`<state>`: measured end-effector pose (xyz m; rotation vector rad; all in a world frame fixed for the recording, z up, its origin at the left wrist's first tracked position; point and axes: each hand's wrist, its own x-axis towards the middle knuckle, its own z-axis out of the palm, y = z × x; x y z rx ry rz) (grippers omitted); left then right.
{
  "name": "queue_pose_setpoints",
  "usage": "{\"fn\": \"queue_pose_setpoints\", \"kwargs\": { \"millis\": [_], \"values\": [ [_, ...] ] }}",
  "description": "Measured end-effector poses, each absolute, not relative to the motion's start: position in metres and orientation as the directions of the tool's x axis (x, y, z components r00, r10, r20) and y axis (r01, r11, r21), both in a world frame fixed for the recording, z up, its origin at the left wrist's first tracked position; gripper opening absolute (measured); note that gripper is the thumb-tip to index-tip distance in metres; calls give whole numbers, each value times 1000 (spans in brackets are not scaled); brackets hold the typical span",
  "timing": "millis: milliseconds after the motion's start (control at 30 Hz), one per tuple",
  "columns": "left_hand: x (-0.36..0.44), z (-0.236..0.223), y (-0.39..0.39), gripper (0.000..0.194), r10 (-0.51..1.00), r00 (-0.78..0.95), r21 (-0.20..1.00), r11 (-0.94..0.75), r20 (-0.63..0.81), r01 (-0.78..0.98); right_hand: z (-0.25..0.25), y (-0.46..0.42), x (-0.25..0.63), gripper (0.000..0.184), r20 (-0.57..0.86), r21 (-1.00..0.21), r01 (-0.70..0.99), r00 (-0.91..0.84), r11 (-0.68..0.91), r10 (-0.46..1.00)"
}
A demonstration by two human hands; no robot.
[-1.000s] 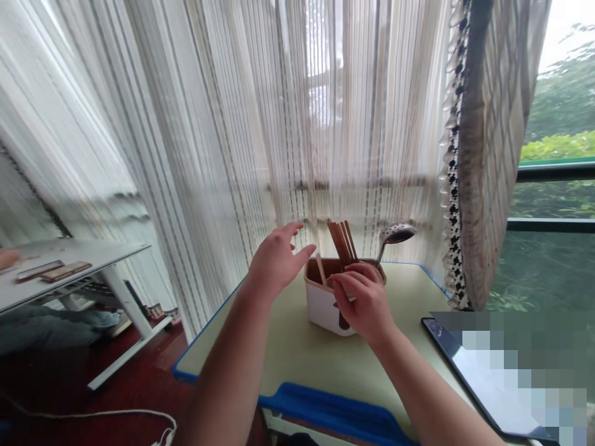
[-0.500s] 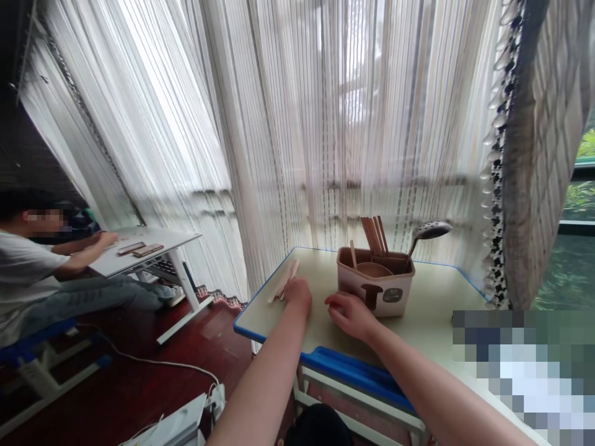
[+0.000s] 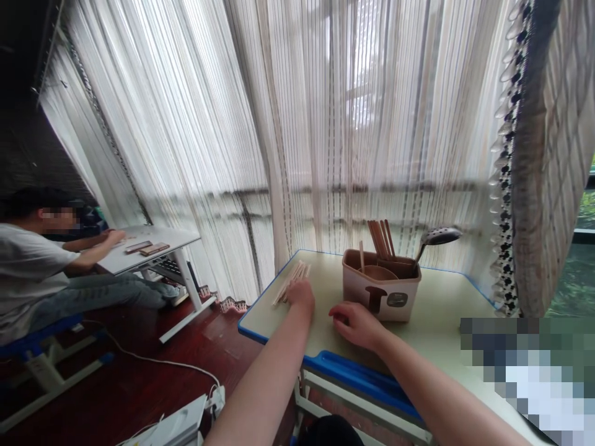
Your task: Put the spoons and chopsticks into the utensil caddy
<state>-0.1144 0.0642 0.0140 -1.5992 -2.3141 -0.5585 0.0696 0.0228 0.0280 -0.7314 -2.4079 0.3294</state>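
My left hand (image 3: 301, 295) is closed over a loose bundle of thin pale wooden sticks (image 3: 297, 272), resembling chopsticks, at the left side of the desk. Its fingertips are hidden behind the hand. My right hand (image 3: 357, 323) holds nothing and rests by the near left corner of a cream and brown box (image 3: 357, 294), its fingers loosely curved with a gap by the thumb. Several brown chopsticks (image 3: 381, 238) stand upright in this box. A slotted metal skimmer (image 3: 439, 236) leans out on its right, and a round brown utensil (image 3: 379, 272) sits inside.
The pale desk (image 3: 325, 263) has a blue edge and a blue front tray (image 3: 362, 375). Sheer curtains (image 3: 307, 155) hang behind it. On the left, a person (image 3: 32, 266) sits at a white table (image 3: 171, 238). A white cable (image 3: 158, 358) crosses the floor.
The pale sticks are more fanned out around my left hand. My right hand's fingers are a little more curved. The whole view has shifted slightly.
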Motion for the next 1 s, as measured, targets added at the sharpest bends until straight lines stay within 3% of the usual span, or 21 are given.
{"fn": "queue_pose_setpoints", "kwargs": {
  "millis": [333, 667, 867, 1000],
  "values": [
    [-106, 15, 66, 33, 835, -384, 139, 359, 394, 923, 65, 15, 84, 22, 754, -83, 441, -558, 894, 346],
    [-100, 12, 68, 29, 856, -376, 173, 335, 355, 926, 65, 17, 94, 22, 886, -30, 443, -404, 896, 229],
    [-97, 21, 64, 31, 786, -351, 242, 261, 509, 935, 63, 20, 94, 24, 894, -56, 468, -371, 882, 253],
    [-96, 26, 61, 27, 653, -282, 337, 43, 703, 941, 63, 21, 94, 26, 903, -68, 480, -344, 874, 259]
  ]
}}
